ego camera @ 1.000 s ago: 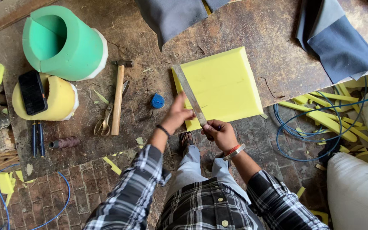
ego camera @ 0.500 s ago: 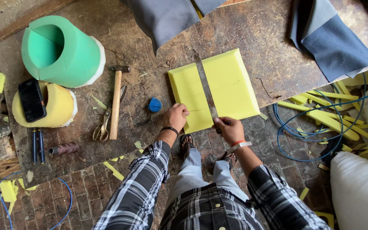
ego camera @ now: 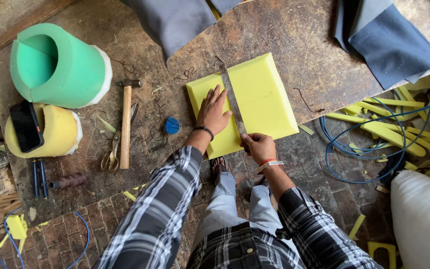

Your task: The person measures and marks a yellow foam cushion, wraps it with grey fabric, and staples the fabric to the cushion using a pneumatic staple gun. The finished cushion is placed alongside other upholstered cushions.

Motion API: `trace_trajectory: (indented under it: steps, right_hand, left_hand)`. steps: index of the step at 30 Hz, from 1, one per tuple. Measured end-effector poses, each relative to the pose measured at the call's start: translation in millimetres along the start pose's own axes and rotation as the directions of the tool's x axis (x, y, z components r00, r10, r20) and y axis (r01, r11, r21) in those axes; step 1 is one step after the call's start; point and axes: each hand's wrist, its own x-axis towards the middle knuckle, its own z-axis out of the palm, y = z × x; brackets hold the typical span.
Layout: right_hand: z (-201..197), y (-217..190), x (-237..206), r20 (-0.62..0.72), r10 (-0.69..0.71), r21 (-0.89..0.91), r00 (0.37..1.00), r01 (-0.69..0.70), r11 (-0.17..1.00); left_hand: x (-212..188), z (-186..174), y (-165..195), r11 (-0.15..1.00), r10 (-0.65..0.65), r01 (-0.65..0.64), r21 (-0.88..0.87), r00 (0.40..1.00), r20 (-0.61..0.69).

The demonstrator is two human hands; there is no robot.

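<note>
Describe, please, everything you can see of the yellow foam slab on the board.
The foam slab is a bright yellow, roughly square pad with soft rounded edges, lying flat on the worn brown board, its near corner overhanging the board's edge. The left hand presses flat on its left part. A long blade, gripped by the right hand at the near edge, lies across it from near to far, marking off a left strip.
</note>
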Motion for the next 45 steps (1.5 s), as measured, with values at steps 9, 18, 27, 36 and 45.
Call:
trace_trajectory:
  steps: [9,18,27,36,45]
  right_hand:
    - [-28.1,26.1,-6.9,0.072,0.079,-0.18,0.994,-0.065,0.982]
    - [-31.5,61.5,-12.4,0.135,0.014,0.073,0.991,-0.024,0.997]
    - [-30.3,62.1,-13.3,0.118,0.011,0.092,0.993,-0.022,0.996]
    - [-27.4,60.7,-11.3,0.101,0.02,0.059,0.995,-0.026,0.998]
    - [-27.1,59.8,-6.7,0.097,0.008,0.03,0.995,-0.011,0.999]
  left_hand:
    - [18.6,8.6,9.6,0.981,-0.062,0.027,0.192,0.982,0.177]
    - [17.6,10.7,5.9,0.981,-0.039,-0.005,0.194,0.974,0.221]
    - [17.9,10.6,8.3,0.982,-0.045,0.0,0.191,0.971,0.233]
    - [18.8,12.1,0.7,0.986,-0.022,-0.013,0.164,0.978,0.206]
    - [22.7,15.1,-0.4,0.985,-0.024,-0.009,0.171,0.981,0.191]
